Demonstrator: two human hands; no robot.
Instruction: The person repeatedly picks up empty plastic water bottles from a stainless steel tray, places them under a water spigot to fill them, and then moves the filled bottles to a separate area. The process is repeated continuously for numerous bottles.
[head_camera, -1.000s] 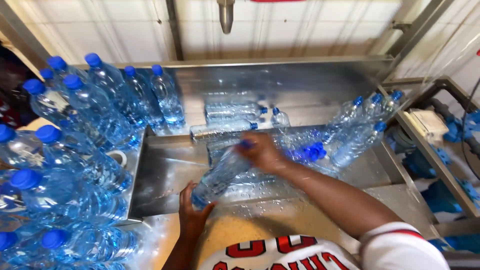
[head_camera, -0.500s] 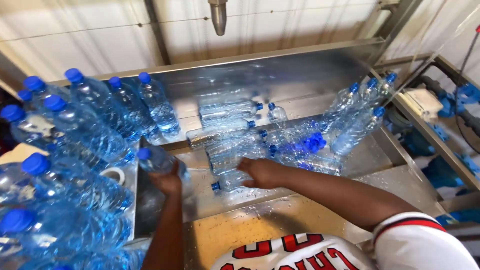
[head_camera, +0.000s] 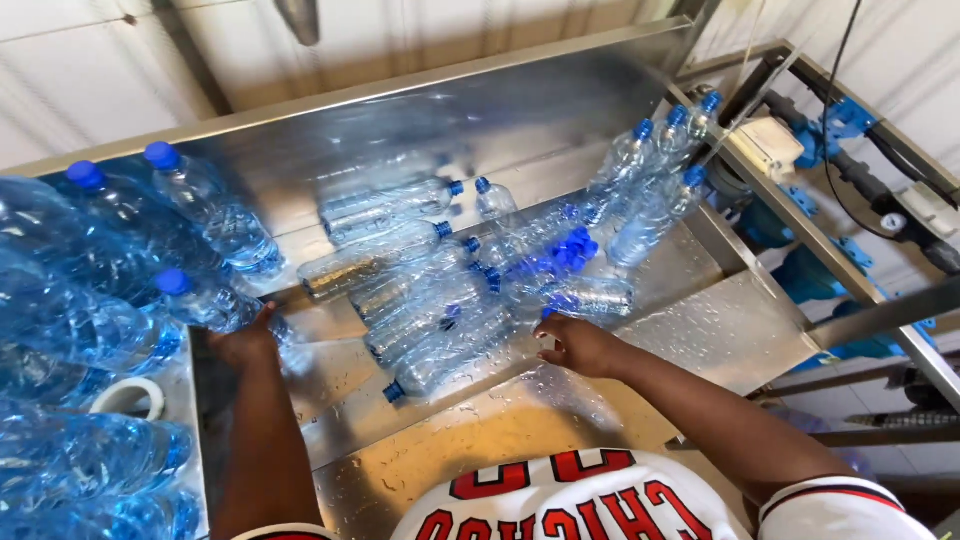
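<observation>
My left hand (head_camera: 245, 342) grips the base of a clear water bottle with a blue cap (head_camera: 205, 300) and holds it against the stack of upright bottles (head_camera: 90, 300) on the left. My right hand (head_camera: 578, 345) hovers with loosely curled fingers over the wet steel trough (head_camera: 700, 320), holding nothing. It is just in front of a heap of bottles lying on their sides (head_camera: 450, 290). The nearest lying bottle (head_camera: 440, 362) points its cap toward me, to the left of that hand.
More bottles lean in a row (head_camera: 655, 175) at the trough's right end. A steel back wall (head_camera: 400, 130) rises behind. A roll of white tape (head_camera: 128, 398) sits among the left stack. Blue machine parts and a metal frame (head_camera: 850, 200) stand to the right.
My left hand carried a bottle from the trough to the left stack. My right hand drew back off the lying bottles toward me.
</observation>
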